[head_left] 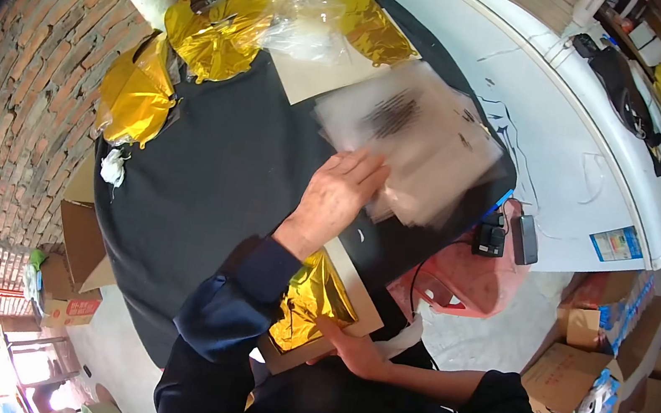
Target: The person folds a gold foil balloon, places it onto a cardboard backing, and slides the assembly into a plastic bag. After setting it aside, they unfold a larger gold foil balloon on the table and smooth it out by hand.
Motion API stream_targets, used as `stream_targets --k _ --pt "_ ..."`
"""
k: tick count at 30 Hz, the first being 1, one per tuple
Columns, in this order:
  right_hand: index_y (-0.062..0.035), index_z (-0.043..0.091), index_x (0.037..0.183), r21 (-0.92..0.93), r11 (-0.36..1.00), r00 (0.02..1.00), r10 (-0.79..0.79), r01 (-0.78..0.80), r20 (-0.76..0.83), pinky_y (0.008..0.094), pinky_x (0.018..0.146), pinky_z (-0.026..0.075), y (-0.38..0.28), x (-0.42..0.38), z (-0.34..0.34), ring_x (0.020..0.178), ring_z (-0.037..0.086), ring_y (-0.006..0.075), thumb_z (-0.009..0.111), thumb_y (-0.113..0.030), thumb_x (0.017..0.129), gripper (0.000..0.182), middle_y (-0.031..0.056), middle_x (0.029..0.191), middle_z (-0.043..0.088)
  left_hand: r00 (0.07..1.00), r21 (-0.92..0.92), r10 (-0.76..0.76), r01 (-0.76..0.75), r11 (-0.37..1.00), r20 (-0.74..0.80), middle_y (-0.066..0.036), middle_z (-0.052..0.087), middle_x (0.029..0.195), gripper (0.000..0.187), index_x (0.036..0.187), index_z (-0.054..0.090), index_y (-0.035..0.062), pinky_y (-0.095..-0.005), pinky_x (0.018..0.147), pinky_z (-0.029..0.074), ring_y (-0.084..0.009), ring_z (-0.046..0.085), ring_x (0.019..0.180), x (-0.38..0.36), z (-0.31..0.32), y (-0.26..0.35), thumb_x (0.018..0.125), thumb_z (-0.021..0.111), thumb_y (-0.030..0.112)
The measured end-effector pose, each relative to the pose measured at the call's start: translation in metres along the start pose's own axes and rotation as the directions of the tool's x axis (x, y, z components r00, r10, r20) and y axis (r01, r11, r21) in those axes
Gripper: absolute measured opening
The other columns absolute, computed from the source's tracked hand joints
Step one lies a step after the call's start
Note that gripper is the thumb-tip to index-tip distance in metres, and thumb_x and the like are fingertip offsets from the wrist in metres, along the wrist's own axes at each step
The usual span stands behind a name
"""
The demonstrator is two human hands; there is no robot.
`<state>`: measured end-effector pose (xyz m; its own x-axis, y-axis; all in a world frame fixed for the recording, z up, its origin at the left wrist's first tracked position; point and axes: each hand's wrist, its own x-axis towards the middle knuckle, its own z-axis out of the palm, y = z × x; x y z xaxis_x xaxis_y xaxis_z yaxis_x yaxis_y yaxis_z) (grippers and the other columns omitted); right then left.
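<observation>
My left hand [334, 196] reaches over the black cloth, its fingers closed at the near edge of some blurred, see-through plastic sheets [440, 150] with dark marks. My right hand [352, 351] grips the lower edge of a pale board [360, 299] with gold foil [312, 305] on its face, thumb on top and fingers underneath. The board lies tilted close to my body, partly below my left forearm. Crumpled gold foil [218, 43] and clear plastic wrap [310, 18] lie along the far side, next to a cream board [315, 73].
A black cloth [211, 156] covers the work surface. To the right stand a white appliance [561, 129] and a red stool [476, 282] with black adapters [491, 236]. Cardboard boxes [568, 379] lie at the right. A brick wall [27, 79] is on the left.
</observation>
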<state>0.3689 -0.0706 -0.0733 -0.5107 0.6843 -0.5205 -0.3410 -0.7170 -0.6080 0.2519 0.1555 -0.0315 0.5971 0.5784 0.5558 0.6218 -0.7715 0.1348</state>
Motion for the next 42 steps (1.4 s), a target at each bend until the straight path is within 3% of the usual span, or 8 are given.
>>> stream_targets --k 6,19,21,23,26,27,31,42 --pt "0.0025 0.059 0.132 0.003 1.000 1.000 -0.024 0.024 0.019 0.0397 0.075 0.067 0.004 0.009 0.000 0.089 0.077 0.0265 0.060 -0.022 0.112 0.031 0.0160 0.114 0.074 0.999 0.021 0.034 -0.033 0.999 -0.031 -0.007 0.075 0.123 0.033 0.113 0.076 0.0064 -0.0403 0.097 0.055 -0.0274 0.071 0.115 0.000 -0.008 -0.003 0.080 0.075 0.007" --pt "0.0021 0.064 0.127 -0.072 0.997 1.000 -0.017 0.018 0.022 0.0346 0.073 0.063 0.005 -0.002 -0.014 0.080 0.076 0.0204 0.060 -0.030 0.112 0.035 0.0114 0.101 0.076 0.773 -0.407 -0.595 0.481 0.777 -0.222 -0.013 0.079 0.112 0.012 0.106 0.075 0.0018 -0.0343 0.086 0.061 -0.0264 0.077 0.099 -0.067 -0.123 -0.027 0.094 0.074 -0.001" --pt "0.0005 0.065 0.127 -0.164 0.983 0.996 0.082 -0.086 -0.032 0.0311 0.080 0.059 -0.011 -0.015 -0.014 0.086 0.075 0.0183 0.054 -0.034 0.115 0.038 0.0106 0.101 0.076 0.796 -0.261 -0.538 0.477 0.839 -0.277 -0.014 0.078 0.112 0.014 0.105 0.074 0.0013 -0.0366 0.090 0.060 -0.0288 0.076 0.103 -0.104 -0.148 -0.017 0.093 0.074 -0.003" --pt "0.0029 0.056 0.139 -0.185 0.982 1.000 -0.029 0.026 -0.009 0.0417 0.086 0.065 0.004 -0.014 -0.040 0.098 0.077 0.0290 0.055 -0.032 0.114 0.043 0.0157 0.122 0.072 0.823 -0.134 -0.479 0.461 0.877 -0.306 -0.014 0.077 0.109 0.016 0.103 0.072 0.0006 -0.0410 0.096 0.058 -0.0336 0.075 0.109 -0.136 -0.171 -0.007 0.089 0.073 -0.007" --pt "0.0014 0.057 0.142 -0.115 0.992 0.992 -0.067 0.055 -0.106 0.0382 0.090 0.061 -0.029 -0.029 -0.028 0.118 0.068 0.0204 0.056 -0.028 0.114 0.041 0.0120 0.133 0.068 0.841 0.009 -0.475 0.494 0.869 -0.258 -0.015 0.075 0.108 0.020 0.102 0.071 0.0010 -0.0428 0.096 0.058 -0.0371 0.073 0.112 -0.176 -0.202 0.023 0.083 0.073 -0.008" --pt "-0.0003 0.060 0.141 -0.318 0.945 0.967 -0.148 0.077 -0.206 0.0380 0.092 0.059 -0.040 -0.033 -0.023 0.122 0.064 0.0168 0.057 -0.028 0.114 0.039 0.0090 0.134 0.067 0.839 0.017 -0.499 0.514 0.857 -0.218 -0.015 0.074 0.108 0.022 0.102 0.071 0.0012 -0.0434 0.097 0.058 -0.0378 0.072 0.113 -0.189 -0.208 0.034 0.081 0.073 -0.007" --pt "-0.0050 0.051 0.150 -0.074 0.963 0.942 -0.271 0.261 -0.197 0.0422 0.069 0.062 -0.060 -0.035 -0.026 0.102 0.072 0.0287 0.062 -0.022 0.110 0.045 0.0124 0.134 0.066 0.762 -0.065 -0.646 0.643 0.763 -0.050 -0.019 0.071 0.119 0.028 0.108 0.071 0.0006 -0.0466 0.104 0.054 -0.0401 0.066 0.122 -0.244 -0.212 0.066 0.080 0.075 0.003" --pt "-0.0061 0.053 0.147 -0.154 0.986 0.974 -0.091 0.059 -0.208 0.0478 0.071 0.064 -0.106 -0.045 0.005 0.103 0.075 0.0276 0.064 -0.024 0.109 0.044 0.0122 0.127 0.070 0.764 0.207 -0.645 0.636 0.743 -0.032 -0.010 0.068 0.116 0.039 0.114 0.073 0.0055 -0.0442 0.096 0.050 -0.0315 0.063 0.113 -0.240 -0.190 0.066 0.084 0.087 0.026"
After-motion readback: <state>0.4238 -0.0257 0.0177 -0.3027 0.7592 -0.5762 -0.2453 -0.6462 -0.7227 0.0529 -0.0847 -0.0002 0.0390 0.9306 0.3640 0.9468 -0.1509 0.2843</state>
